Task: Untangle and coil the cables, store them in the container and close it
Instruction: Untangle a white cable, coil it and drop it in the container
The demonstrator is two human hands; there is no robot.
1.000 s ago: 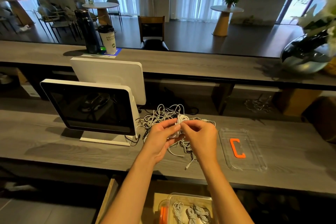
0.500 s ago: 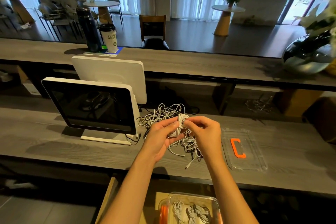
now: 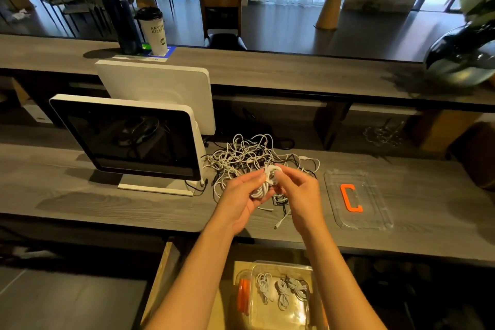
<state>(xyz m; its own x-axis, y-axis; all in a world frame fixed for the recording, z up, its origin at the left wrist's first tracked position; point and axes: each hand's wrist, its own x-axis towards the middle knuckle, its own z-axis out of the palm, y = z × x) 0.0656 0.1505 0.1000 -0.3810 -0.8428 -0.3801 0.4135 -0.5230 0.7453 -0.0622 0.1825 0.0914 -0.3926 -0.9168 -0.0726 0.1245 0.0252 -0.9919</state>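
Left hand (image 3: pixel 242 199) curled round a small white coil (image 3: pixel 263 186), thumb and fingers closed on it. Right hand (image 3: pixel 300 193) pinches the coil's top end at its fingertips (image 3: pixel 278 173), seemingly tucking or wrapping the tail; the exact strand under the pads can't be made out. Beyond the fingertips lies the tangled pile (image 3: pixel 249 158) of white and dark cables on the counter (image 3: pixel 107 195); loose strands trail beneath both palms, one plug (image 3: pixel 277 225) hanging toward the wrists. To do this well: probably keep the left grip firm so the loops don't spring, cinch the tail snug, check no pile strand is caught in. Clear lid (image 3: pixel 359 198) with orange latch sits right of the right hand. Container (image 3: pixel 278 295), below the wrists, holds three coils; its near edge is cut off and partly behind the forearms.
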